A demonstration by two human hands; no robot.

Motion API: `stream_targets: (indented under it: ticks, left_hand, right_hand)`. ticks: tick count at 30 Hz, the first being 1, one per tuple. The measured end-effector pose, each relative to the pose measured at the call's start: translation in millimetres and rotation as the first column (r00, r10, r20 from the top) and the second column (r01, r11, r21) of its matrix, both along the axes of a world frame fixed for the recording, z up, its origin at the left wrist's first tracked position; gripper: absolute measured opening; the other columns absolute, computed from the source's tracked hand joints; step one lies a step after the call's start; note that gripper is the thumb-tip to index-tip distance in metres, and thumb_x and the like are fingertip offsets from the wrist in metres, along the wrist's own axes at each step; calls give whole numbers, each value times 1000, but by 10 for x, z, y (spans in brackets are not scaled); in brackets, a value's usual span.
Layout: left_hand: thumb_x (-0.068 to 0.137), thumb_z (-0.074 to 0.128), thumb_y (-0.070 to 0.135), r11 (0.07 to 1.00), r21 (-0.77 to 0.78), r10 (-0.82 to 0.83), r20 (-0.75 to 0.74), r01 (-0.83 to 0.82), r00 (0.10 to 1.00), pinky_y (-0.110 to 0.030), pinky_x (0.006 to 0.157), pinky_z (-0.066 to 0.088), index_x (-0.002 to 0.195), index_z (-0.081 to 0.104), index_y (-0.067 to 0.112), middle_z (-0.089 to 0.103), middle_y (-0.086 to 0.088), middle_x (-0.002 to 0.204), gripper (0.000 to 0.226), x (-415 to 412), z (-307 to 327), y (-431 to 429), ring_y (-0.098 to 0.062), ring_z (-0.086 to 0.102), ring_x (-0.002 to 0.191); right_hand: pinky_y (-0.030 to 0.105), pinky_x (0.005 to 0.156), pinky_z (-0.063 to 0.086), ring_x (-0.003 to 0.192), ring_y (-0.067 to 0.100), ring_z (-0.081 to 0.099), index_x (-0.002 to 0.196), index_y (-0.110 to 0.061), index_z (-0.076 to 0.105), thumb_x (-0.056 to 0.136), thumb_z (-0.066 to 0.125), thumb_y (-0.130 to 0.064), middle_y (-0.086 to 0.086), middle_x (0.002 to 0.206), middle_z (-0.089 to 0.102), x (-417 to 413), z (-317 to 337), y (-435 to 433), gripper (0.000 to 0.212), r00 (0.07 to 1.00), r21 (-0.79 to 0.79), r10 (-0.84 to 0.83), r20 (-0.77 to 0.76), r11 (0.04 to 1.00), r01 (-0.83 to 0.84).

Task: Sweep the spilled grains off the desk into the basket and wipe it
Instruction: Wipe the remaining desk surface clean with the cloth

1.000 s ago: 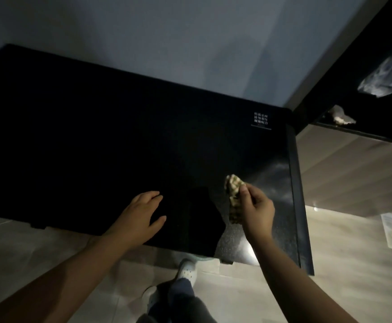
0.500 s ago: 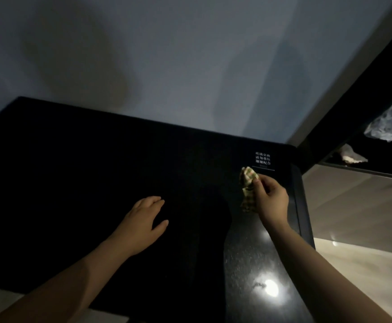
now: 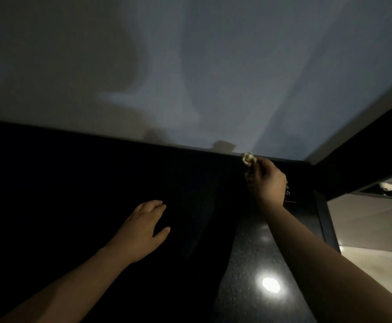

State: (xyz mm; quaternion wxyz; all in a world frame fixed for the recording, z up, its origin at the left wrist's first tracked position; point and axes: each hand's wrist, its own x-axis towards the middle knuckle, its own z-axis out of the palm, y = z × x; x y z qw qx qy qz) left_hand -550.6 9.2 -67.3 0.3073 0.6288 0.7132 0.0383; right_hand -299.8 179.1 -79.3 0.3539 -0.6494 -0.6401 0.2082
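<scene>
**Wipe stroke: cloth at the far desk edge**

Head view. The right hand (image 3: 268,183) pinches a bunched checked cloth (image 3: 248,159), with the fingers curled round it. The cloth's long axis runs from the fingertips back toward the wrist. Its far end meets the rear edge of the desk (image 3: 248,264), against the wall (image 3: 190,66).

The rest of the surface lies nearer the person than this grip and to its left, so the next stroke probably draws back. The left hand (image 3: 143,229) rests flat with straight fingers, well apart from the cloth.

The desk top is black, glossy and finely speckled, and it mirrors a lamp spot (image 3: 270,285). The cloth is soft, woven and crumpled. No grains are discernible, and the basket is out of view.
</scene>
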Motion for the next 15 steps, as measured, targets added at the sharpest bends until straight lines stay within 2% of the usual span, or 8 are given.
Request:
stream_targets:
  ticks: [3,7,9,11,13,15]
  left_hand:
    - [94,45,49,1000,-1,-8,-39,8,999,-33,118,17,151,16,22,7,7,158,69,-110,-169,242,-12,5,144]
    - [91,43,59,999,-27,-37,-122,34,992,-38,119,3,152,5,22,-11,4,159,81,-253,-395,456,-17,-13,145]
    - [89,41,64,998,-16,-54,-160,53,986,-38,118,-3,152,2,22,-16,3,158,86,-293,-466,513,-18,-17,144]
    - [86,40,67,998,9,-58,-178,60,982,-38,117,-6,152,-1,22,-17,2,158,90,-298,-518,538,-19,-18,144]
    - [83,38,72,997,34,-62,-182,70,981,-38,118,-7,152,-2,23,-17,2,158,93,-307,-560,525,-18,-19,144]
    - [77,27,79,994,72,-68,-185,82,980,-37,117,-9,152,-1,23,-16,2,158,98,-322,-604,504,-17,-19,144]
  right_hand:
    - [32,71,48,85,31,66,107,-13,68,95,53,-20,13,90,72,-88,-219,305,21,998,-14,9,55,1000,-8]
    - [23,65,34,88,26,65,112,-17,68,97,52,-24,9,99,71,-210,-485,538,22,980,-158,93,178,985,-65]
    - [21,73,39,101,25,64,115,-18,68,94,58,-24,6,114,69,-275,-598,549,24,981,-173,98,165,982,-69]
    - [23,89,42,117,19,59,115,-19,70,90,65,-23,2,128,63,-303,-681,504,26,986,-161,93,140,984,-70]
    - [25,101,41,123,13,54,114,-21,70,87,69,-20,0,131,61,-294,-722,396,28,987,-141,128,96,983,-114]
    - [23,105,40,123,9,54,112,-22,72,84,71,-15,-1,127,63,-273,-712,205,29,980,-106,197,34,976,-192]
